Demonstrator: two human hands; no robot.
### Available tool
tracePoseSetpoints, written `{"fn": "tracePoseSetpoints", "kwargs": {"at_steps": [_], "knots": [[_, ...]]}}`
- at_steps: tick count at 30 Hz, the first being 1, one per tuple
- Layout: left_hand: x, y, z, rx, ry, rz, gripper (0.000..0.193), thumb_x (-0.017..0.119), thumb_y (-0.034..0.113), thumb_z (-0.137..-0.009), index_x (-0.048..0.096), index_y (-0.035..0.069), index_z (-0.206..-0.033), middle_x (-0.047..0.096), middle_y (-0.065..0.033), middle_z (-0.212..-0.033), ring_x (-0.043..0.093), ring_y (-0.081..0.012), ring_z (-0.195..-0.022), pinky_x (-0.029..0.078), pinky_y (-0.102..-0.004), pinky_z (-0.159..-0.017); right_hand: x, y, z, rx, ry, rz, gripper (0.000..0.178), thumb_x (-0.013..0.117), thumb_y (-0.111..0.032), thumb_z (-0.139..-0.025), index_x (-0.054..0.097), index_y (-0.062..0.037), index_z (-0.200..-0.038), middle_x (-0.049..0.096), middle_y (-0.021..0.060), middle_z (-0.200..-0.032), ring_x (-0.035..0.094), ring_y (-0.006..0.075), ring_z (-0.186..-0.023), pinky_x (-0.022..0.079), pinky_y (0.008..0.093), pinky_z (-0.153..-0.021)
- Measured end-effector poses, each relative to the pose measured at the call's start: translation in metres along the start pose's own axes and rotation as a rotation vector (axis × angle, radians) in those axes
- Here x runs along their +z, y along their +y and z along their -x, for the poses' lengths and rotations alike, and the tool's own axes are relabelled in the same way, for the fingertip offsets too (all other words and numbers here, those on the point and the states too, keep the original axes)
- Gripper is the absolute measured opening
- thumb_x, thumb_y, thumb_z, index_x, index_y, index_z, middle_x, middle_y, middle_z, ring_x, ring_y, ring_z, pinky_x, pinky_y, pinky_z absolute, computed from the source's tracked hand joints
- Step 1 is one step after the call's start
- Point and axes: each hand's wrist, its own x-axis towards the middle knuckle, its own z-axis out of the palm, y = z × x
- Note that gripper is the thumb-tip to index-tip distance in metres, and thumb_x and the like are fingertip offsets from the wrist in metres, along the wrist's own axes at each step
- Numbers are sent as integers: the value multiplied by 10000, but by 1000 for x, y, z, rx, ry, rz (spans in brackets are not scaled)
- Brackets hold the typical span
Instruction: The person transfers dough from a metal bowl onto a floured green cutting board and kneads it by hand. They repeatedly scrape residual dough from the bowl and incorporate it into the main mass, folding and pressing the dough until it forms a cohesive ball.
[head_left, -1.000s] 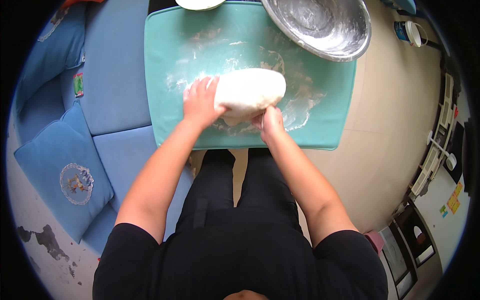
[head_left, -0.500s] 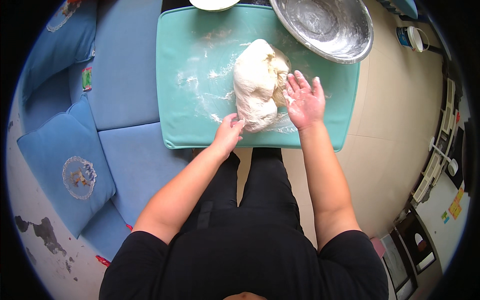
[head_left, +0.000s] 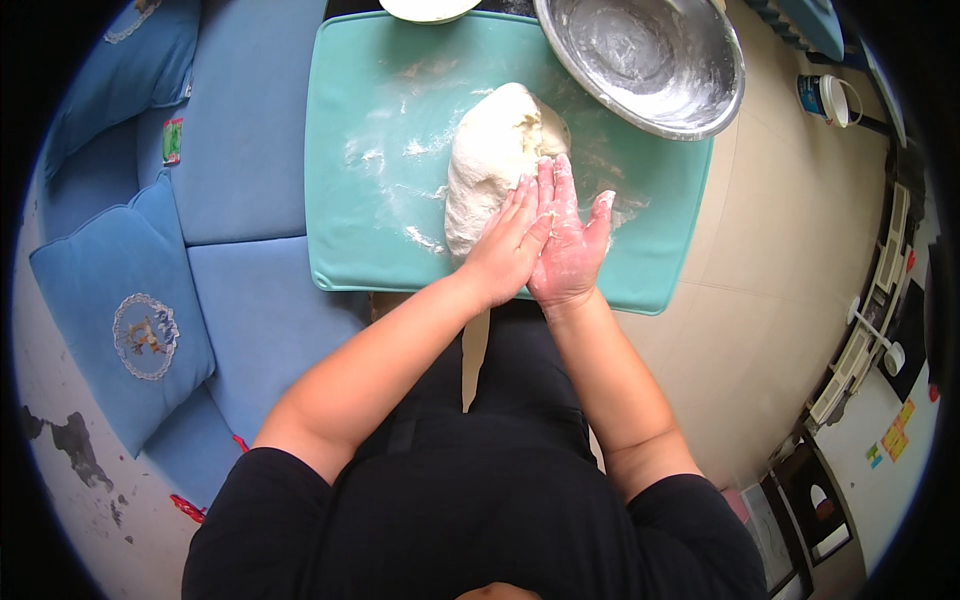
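A large pale lump of dough [head_left: 485,150] lies on a floured green mat [head_left: 350,225], its right side folded and creased. My left hand [head_left: 508,245] is palm down with fingers stretched out, its fingertips reaching onto the side of my right hand. My right hand [head_left: 570,240] is turned palm up, fingers extended and thumb spread, with bits of dough and flour on the palm. Both hands are over the near right part of the dough and hide some of it. Whether the backs of the right fingers touch the dough, I cannot tell.
A large metal basin [head_left: 650,60] dusted with flour stands at the mat's far right corner. A pale bowl [head_left: 430,8] is at the far edge. To the left is a blue sofa [head_left: 260,130] with cushions; a bucket [head_left: 825,100] stands on the floor at right.
My left hand has moved from the dough's near left edge to the right, up against my right hand. My right hand has shifted left and nearer, palm still up.
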Motion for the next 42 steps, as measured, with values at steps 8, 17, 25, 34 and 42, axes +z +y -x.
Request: {"fn": "tracePoseSetpoints", "kwargs": {"at_steps": [8, 17, 25, 34, 42], "knots": [[8, 22, 5, -27, 12, -25, 484, 395, 255, -925, 359, -51, -1298, 346, -234, -1354, 293, -343, -1286, 219, -364, -1060, -19, -23, -26, 4, -11, -28, 848, 236, -668, -832, 30, -102, -1428, 22, 105, -1491, 2, 230, -1375, 24, 357, -1101], [-17, 0, -40, -197, 431, -13, 130, 640, 66, -775, 684, 48, -897, 668, -75, -845, 623, -135, -776, 484, -244, -711, -23, -51, -41, 186, -74, -113, 728, 201, -553, -907, 146, -16, -1395, 145, 149, -1464, 103, 262, -1361, 88, 374, -1101], [-37, -31, -82, -546, 349, -381, 123, 687, 167, -718, 667, 74, -795, 646, -92, -787, 607, -193, -684, 469, -306, -626, -62, -55, -57, 280, 241, 473, 160, 619, -143, -829, 555, 1, -860, 595, 70, -725, 556, 124, -586, 481, 249, -535], [-34, -40, -47, -533, 390, 189, 304, 461, 119, -887, 517, -38, -1142, 572, -132, -1145, 560, -208, -1024, 430, -292, -873, -49, -58, -59, 484, 71, 563, 305, 494, -107, -893, 509, 33, -1163, 595, 136, -1076, 603, 176, -914, 498, 264, -768], [-14, 43, -27, -517, 465, 1428, 376, 332, 134, -938, 363, -2, -1288, 444, -125, -1308, 452, -213, -1182, 349, -332, -1004, -16, -18, -37, 387, 37, 494, 275, 452, -140, -908, 522, 0, -1134, 592, 95, -1013, 571, 148, -880, 468, 250, -749]]}}
